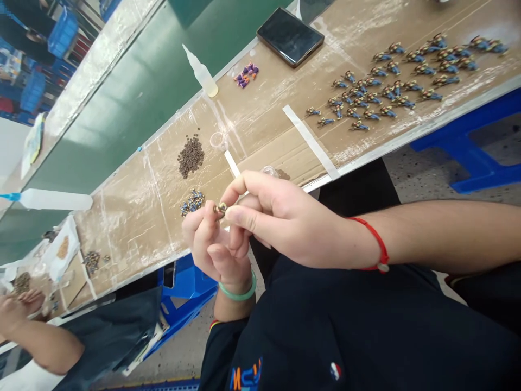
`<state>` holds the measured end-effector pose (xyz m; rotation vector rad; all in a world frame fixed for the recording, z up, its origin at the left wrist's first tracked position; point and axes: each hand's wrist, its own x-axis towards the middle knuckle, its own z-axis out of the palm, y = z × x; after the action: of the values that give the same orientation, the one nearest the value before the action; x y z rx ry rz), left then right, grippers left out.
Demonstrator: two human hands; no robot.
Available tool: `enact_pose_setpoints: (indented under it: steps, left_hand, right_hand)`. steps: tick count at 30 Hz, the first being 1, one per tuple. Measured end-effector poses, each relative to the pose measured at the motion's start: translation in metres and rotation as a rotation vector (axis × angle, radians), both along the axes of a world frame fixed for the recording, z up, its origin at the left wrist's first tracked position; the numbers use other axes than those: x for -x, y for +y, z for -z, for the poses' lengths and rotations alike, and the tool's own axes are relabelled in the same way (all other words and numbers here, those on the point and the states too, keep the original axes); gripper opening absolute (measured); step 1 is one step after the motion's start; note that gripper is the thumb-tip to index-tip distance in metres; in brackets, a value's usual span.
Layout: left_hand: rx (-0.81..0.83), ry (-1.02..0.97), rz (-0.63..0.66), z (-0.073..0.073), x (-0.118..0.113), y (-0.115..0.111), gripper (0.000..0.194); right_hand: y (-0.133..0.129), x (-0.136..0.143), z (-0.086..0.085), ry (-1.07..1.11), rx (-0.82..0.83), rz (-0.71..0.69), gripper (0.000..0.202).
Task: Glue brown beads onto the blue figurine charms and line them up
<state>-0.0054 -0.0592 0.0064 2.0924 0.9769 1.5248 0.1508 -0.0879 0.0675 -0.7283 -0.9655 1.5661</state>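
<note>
A small figurine (220, 209), yellowish and dark, is pinched between the fingertips of both hands above the table's near edge. My left hand (220, 247), with a green bangle at the wrist, holds it from the left. From the right, my right hand (277, 217), with a red cord bracelet, grips it between thumb and index finger. Just behind my left hand lies a pile of small blue and yellow figurines (192, 202). Farther back is a heap of small brown pieces (191, 157). Finished detail on the held piece is too small to tell.
Many blue figurines (372, 98) lie on the cardboard-covered table (134, 222) at the right. A phone (290, 36), purple pieces (246, 75), an upright-leaning bottle (201, 73) and another bottle (57, 199) are around the back. A co-worker's hands (20, 307) are at the far left.
</note>
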Motion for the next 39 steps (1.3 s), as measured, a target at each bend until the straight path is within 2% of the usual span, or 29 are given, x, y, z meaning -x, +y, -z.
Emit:
enact_pose_setpoints:
  steps: [3, 6, 8, 14, 17, 23, 33, 39]
  left_hand:
    - [-0.116, -0.162, -0.067, -0.007, -0.016, 0.004, 0.037]
    - [-0.129, -0.141, -0.077, -0.010, -0.021, 0.005, 0.031]
    - [-0.114, -0.110, -0.090, -0.012, -0.020, 0.005, 0.027]
    - [-0.069, -0.066, -0.053, -0.015, -0.016, 0.005, 0.020]
    - [-0.060, -0.098, -0.032, -0.017, -0.017, 0.004, 0.018]
    - [-0.053, -0.131, -0.036, -0.019, -0.018, 0.003, 0.017]
    - [-0.057, -0.144, 0.007, -0.016, -0.015, 0.002, 0.021]
    - [-0.025, -0.174, 0.045, -0.014, -0.015, 0.004, 0.015]
  right_hand:
    - [0.004, -0.003, 0.002, -0.198, -0.047, 0.005, 0.012]
    - [0.007, -0.007, 0.002, -0.432, -0.129, 0.060, 0.028]
    - [0.009, -0.008, 0.001, -0.474, -0.138, 0.082, 0.035]
    - [0.009, -0.014, -0.007, -0.281, 0.089, -0.093, 0.017]
    - [0.009, -0.016, -0.009, -0.209, 0.159, -0.160, 0.019]
    - [0.006, -0.018, -0.008, -0.205, 0.136, -0.206, 0.029]
    - [0.005, -0.020, -0.012, -0.175, 0.194, -0.254, 0.025]
    - [0.003, -0.020, -0.011, -0.156, 0.193, -0.268, 0.019]
